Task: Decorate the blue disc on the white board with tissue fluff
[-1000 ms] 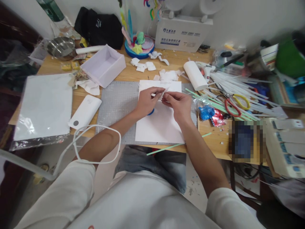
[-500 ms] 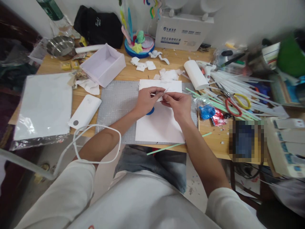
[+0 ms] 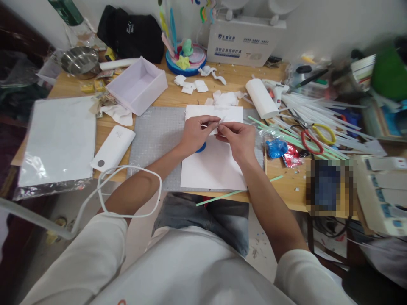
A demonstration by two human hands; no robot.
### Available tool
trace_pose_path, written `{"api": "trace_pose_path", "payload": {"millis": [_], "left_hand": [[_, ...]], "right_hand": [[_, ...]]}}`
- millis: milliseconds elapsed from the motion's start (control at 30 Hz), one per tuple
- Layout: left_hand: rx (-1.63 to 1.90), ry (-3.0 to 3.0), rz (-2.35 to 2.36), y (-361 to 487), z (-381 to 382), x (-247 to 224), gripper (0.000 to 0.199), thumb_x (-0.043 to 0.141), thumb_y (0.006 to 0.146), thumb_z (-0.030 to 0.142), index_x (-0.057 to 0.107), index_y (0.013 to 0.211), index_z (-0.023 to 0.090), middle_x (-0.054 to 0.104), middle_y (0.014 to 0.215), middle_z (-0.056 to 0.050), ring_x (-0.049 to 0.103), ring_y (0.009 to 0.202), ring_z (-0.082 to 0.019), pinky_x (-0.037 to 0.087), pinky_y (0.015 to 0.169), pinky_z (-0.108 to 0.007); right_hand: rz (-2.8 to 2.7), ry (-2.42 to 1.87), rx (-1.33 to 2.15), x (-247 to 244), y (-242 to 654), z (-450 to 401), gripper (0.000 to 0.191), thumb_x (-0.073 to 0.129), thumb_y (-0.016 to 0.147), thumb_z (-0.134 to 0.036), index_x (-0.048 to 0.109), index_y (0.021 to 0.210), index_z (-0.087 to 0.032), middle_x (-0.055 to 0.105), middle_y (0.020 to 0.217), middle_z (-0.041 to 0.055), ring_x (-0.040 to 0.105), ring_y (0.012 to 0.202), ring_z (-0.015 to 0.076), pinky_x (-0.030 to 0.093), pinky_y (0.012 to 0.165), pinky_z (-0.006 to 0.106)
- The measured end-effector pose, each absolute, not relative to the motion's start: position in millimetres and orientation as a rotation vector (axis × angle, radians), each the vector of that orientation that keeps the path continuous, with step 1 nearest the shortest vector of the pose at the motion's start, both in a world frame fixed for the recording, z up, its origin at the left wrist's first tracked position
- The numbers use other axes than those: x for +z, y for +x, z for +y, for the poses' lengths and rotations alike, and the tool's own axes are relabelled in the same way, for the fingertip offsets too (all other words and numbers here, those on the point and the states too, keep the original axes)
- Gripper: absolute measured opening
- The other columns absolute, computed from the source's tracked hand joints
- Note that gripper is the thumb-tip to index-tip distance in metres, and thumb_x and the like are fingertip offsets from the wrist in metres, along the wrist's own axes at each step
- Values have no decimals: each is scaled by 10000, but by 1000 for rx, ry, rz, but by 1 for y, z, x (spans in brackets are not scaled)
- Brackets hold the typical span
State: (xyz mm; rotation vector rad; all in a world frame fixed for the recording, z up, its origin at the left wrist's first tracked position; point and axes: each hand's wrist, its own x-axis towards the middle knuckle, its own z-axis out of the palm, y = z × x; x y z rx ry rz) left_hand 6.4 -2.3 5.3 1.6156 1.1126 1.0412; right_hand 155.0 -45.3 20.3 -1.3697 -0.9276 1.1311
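Note:
My left hand (image 3: 196, 134) and my right hand (image 3: 238, 139) meet over a large white sheet (image 3: 212, 171), fingertips nearly touching. Between them they pinch a small white piece (image 3: 221, 121), thin and pale like paper; its exact shape is hard to make out. Both hands are closed at the fingertips. Under my left hand, a round blue object (image 3: 201, 147) shows in part on the sheet. The sheet lies on a grey cutting mat (image 3: 152, 146).
A lilac box (image 3: 140, 87) and a white power bank (image 3: 113, 148) lie to the left. Scissors (image 3: 318, 137), plastic strips and a white roll (image 3: 261, 98) are at the right. Paper scraps (image 3: 226, 99) lie beyond the sheet. A white cable (image 3: 159, 190) loops over the left forearm.

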Motion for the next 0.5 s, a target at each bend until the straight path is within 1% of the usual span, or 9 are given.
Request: {"api": "trace_pose_path", "payload": {"millis": [133, 300, 500], "left_hand": [[1035, 1652, 1128, 6, -4, 7, 123, 722, 932, 197, 825, 999, 195, 821, 1018, -58, 729, 879, -162, 567, 820, -292], [1039, 1719, 1162, 6, -6, 11, 73, 728, 924, 215, 799, 914, 203, 805, 946, -37, 689, 847, -155, 533, 764, -275], [979, 1759, 1073, 4, -6, 13, 139, 682, 976, 252, 812, 964, 203, 807, 980, -49, 720, 918, -165, 557, 786, -267]], "right_hand": [[-952, -1393, 1134, 19, 156, -45, 317, 869, 702, -458, 778, 846, -191, 751, 739, 10, 746, 721, 150, 685, 754, 351], [-935, -1390, 1159, 21, 157, -45, 337, 876, 695, -485, 752, 813, -195, 740, 714, 6, 746, 703, 146, 672, 721, 320], [-900, -1353, 1169, 21, 158, -44, 333, 895, 661, -466, 738, 783, -198, 721, 681, -10, 722, 653, 142, 677, 680, 331]]}}
